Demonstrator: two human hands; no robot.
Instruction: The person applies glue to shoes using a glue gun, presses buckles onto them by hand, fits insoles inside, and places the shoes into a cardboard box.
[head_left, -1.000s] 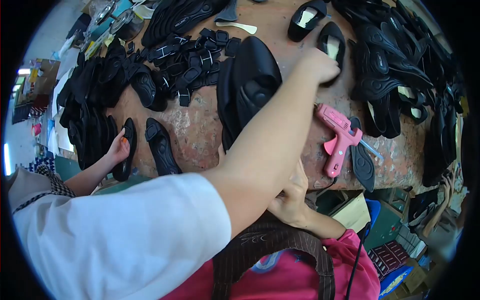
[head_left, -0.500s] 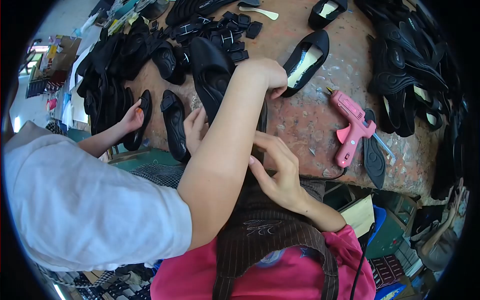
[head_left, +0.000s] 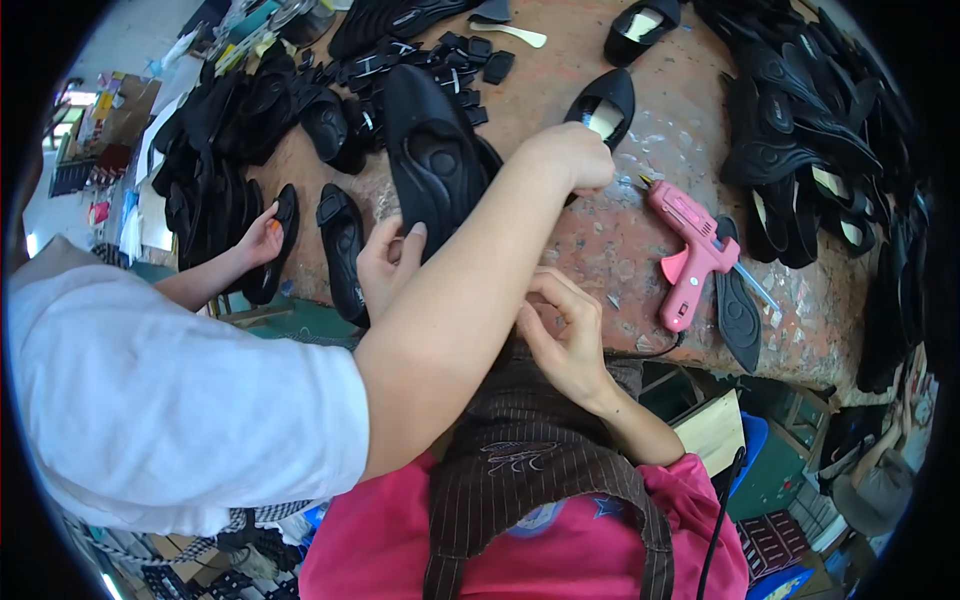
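Note:
My left hand (head_left: 388, 265) is partly behind a co-worker's forearm, its fingers closed at the heel end of a black flat shoe (head_left: 432, 150) that points away from me. My right hand (head_left: 570, 335) is curled below that forearm; what its fingertips hold is hidden. A pink glue gun (head_left: 690, 250) lies to the right, over a black insole (head_left: 738, 315). The co-worker's hand (head_left: 575, 158) is at another black shoe (head_left: 610, 100) with a pale inside.
The co-worker's white sleeve (head_left: 190, 420) and forearm cross in front of me. Their other hand (head_left: 262, 240) holds a black shoe at left. Piles of shoes (head_left: 790, 130), black buckled pieces (head_left: 430, 75) and a pale spatula (head_left: 515, 33) lie on the worktable (head_left: 640, 290). A cord hangs at right.
The co-worker's forearm has swung left and lower, and the shoe at their hand has shifted left. More of both my hands and the shoe at my left hand shows.

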